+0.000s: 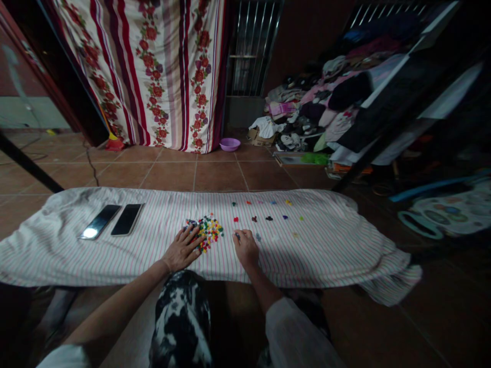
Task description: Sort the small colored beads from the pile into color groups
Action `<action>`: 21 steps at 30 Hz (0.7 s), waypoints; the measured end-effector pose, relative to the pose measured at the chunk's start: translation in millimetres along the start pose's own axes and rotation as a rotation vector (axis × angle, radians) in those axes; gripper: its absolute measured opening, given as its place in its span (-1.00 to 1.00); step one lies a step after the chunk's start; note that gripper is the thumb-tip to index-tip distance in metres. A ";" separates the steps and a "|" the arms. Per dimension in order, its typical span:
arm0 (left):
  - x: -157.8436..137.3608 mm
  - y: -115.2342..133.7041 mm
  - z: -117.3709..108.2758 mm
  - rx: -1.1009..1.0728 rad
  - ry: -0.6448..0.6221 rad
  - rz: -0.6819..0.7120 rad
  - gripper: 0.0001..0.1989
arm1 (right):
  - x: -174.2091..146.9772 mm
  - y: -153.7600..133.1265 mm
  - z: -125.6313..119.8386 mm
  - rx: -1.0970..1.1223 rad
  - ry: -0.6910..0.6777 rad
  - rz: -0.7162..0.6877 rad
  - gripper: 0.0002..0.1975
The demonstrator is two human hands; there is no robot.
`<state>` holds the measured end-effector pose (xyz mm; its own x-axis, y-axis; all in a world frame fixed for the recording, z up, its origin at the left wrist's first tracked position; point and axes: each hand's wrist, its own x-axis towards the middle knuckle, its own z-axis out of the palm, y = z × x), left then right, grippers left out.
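My left hand (184, 249) lies flat with fingers spread over the left side of a pile of small multicoloured beads (210, 231). Just right of the pile, my right hand (246, 247) is closed in a pinch above the striped cloth (314, 255). A small dark bead (238, 235) shows at its fingertips. Beyond and beside that hand are little clusters sorted by colour in rows, among them a red cluster (236, 220), a brown cluster (253, 219), a black cluster (269, 219) and a yellow cluster (288, 202). Palm and fingers hide some beads.
Two phones, a left phone (100, 221) and a right phone (127, 220), lie on the cloth at left. Beyond are a floral curtain (161, 76), a purple basin (230, 145) and a heap of clothes (307, 110). Dark poles (28, 162) slant at both sides.
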<state>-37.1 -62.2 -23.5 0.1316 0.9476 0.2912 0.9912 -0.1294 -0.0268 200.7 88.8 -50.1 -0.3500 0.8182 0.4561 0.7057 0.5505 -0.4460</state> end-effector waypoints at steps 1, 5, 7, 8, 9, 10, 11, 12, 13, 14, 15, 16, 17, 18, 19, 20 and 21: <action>-2.5 -1.6 -0.1 -0.005 -0.018 0.020 -0.47 | 0.0 0.2 0.1 -0.003 -0.001 0.001 -0.75; 3.5 -0.6 5.6 -0.022 -0.047 0.032 -0.47 | 0.0 1.1 -0.4 -0.012 -0.010 0.000 -0.75; 13.5 2.8 10.5 -0.026 -0.039 0.006 -0.48 | -0.1 1.1 -0.8 -0.011 -0.012 0.000 -0.74; 19.1 4.3 12.9 -0.026 -0.032 -0.015 -0.48 | -0.1 1.1 -1.0 -0.010 -0.010 0.001 -0.74; 24.6 5.4 15.3 -0.026 -0.025 -0.038 -0.49 | -0.2 1.0 -1.2 -0.010 -0.008 0.001 -0.74; 29.7 6.0 17.6 -0.025 -0.017 -0.064 -0.49 | -0.3 1.0 -1.2 -0.010 -0.005 0.001 -0.74; 34.4 5.8 19.6 -0.023 -0.008 -0.091 -0.49 | -0.3 1.0 -1.2 -0.010 -0.001 0.000 -0.74; 38.6 5.0 21.6 -0.020 0.002 -0.114 -0.49 | -0.4 1.2 -1.1 -0.009 0.004 -0.001 -0.74; 42.2 3.4 23.3 -0.016 0.014 -0.133 -0.49 | -0.4 1.4 -0.9 -0.007 0.008 -0.003 -0.74; 45.4 1.4 24.9 -0.012 0.028 -0.148 -0.49 | -0.4 1.6 -0.7 -0.004 0.012 -0.009 -0.74; 48.2 -0.9 26.2 -0.008 0.041 -0.157 -0.49 | -0.4 1.9 -0.6 0.000 0.017 -0.014 -0.73; 50.6 -3.3 27.3 -0.006 0.051 -0.162 -0.49 | -0.3 2.0 -0.5 0.003 0.021 -0.020 -0.73; 52.8 -5.5 28.0 -0.006 0.059 -0.166 -0.49 | -0.2 2.1 -0.5 0.006 0.022 -0.024 -0.73; 55.0 -7.3 28.2 -0.009 0.065 -0.171 -0.49 | -0.1 2.0 -0.6 0.007 0.022 -0.025 -0.73; 57.1 -8.4 28.0 -0.012 0.069 -0.177 -0.49 | 0.1 1.6 -0.8 0.007 0.020 -0.023 -0.73; 59.3 -8.9 27.4 -0.016 0.074 -0.183 -0.49 | 0.3 1.1 -1.2 0.006 0.016 -0.017 -0.73; 61.5 -8.4 26.4 -0.019 0.078 -0.187 -0.50 | 0.6 0.4 -1.7 0.005 0.011 -0.010 -0.74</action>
<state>-37.0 4.9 -30.5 -0.0574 0.9301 0.3627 0.9978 0.0408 0.0530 201.8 89.2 -48.7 -0.3503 0.8109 0.4686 0.6989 0.5595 -0.4456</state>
